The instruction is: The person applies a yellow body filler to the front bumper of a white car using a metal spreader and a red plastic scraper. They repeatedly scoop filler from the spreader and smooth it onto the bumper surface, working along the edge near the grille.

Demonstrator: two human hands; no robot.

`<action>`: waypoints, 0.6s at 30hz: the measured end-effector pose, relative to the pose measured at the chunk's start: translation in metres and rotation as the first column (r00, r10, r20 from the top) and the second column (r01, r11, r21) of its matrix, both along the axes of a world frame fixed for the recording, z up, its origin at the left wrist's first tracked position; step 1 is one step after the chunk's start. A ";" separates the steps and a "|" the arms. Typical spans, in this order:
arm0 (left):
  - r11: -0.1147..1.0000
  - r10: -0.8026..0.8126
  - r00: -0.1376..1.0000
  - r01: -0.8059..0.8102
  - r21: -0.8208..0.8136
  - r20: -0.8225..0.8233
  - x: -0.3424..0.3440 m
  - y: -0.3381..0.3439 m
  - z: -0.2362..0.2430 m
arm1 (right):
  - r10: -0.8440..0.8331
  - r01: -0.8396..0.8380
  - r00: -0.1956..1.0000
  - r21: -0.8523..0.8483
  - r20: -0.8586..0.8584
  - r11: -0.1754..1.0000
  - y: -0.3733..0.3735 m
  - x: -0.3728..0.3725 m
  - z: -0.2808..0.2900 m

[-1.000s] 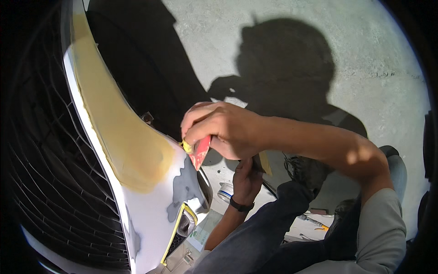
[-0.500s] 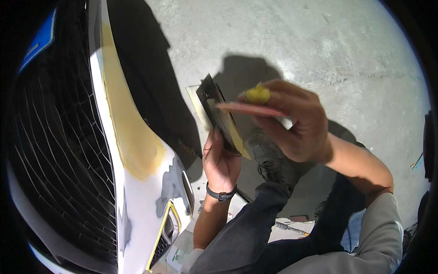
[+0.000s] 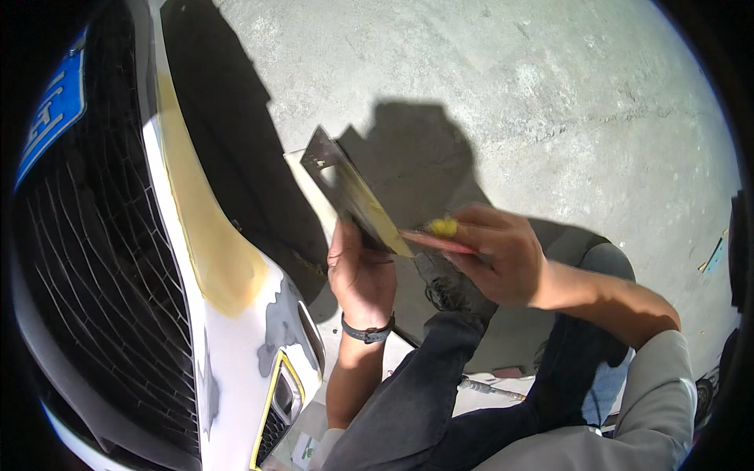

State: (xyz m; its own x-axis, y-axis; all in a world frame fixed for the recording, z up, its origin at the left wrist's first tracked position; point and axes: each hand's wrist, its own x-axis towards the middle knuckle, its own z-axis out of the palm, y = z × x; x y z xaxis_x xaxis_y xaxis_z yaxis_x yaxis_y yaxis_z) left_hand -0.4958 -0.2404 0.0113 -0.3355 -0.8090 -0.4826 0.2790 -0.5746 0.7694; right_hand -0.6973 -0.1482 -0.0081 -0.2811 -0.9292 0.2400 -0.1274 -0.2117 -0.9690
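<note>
My left hand [image 3: 365, 282], with a dark band at its wrist, grips a dark flat plate [image 3: 334, 177] by its lower end. Yellow putty [image 3: 378, 210] is smeared along the plate's right edge. In my right hand [image 3: 503, 255] is a thin reddish spreader [image 3: 449, 244], pinched between thumb and fingers. Its tip is by the plate's lower right edge; contact I cannot tell. A yellow putty lump [image 3: 444, 228] shows at the right fingers. To the left stands a white car bumper [image 3: 239, 353] bearing a broad band of tan-yellow filler [image 3: 212, 228].
A black grille [image 3: 102, 259] and a blue number plate [image 3: 59, 110] are at far left. Yellow tape [image 3: 269, 400] borders a bumper opening. My dark-trousered legs and a shoe [image 3: 455, 286] are below my hands. A rod-like tool [image 3: 491, 388] lies on the concrete floor [image 3: 550, 86].
My right hand has lowered the spreader toward the plate's lower edge. The left hand and plate sit a little further left in the view, which has shifted slightly.
</note>
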 end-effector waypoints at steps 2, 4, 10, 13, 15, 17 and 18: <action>0.998 -0.068 0.998 0.068 -0.002 -0.019 0.000 -0.002 -0.004 | -0.017 -0.024 0.978 0.196 0.206 0.980 0.010 0.003 -0.002; 0.993 -0.115 0.993 0.115 -0.032 0.016 -0.001 0.000 -0.009 | -0.247 0.079 0.843 0.344 0.478 0.936 0.016 0.004 -0.004; 0.985 -0.033 0.989 0.056 -0.163 0.141 -0.006 -0.003 -0.009 | -0.011 -0.146 0.890 0.307 0.455 0.940 0.019 -0.001 0.000; 0.989 -0.042 0.980 0.068 -0.130 0.196 -0.010 -0.003 -0.008 | -0.211 -0.007 0.834 0.392 0.510 0.920 0.019 0.000 0.001; 0.988 -0.094 0.979 0.114 -0.108 0.182 -0.014 -0.002 -0.008 | -0.210 0.050 0.813 0.294 0.544 0.954 0.019 0.000 0.000; 0.989 -0.013 0.967 0.051 -0.142 0.253 -0.017 -0.001 -0.008 | -0.114 -0.018 0.885 0.277 0.451 0.961 0.019 0.000 -0.004; 0.986 -0.017 0.959 0.063 -0.157 0.282 -0.018 0.000 -0.008 | 0.008 -0.138 0.904 0.275 0.427 0.951 0.018 0.001 -0.006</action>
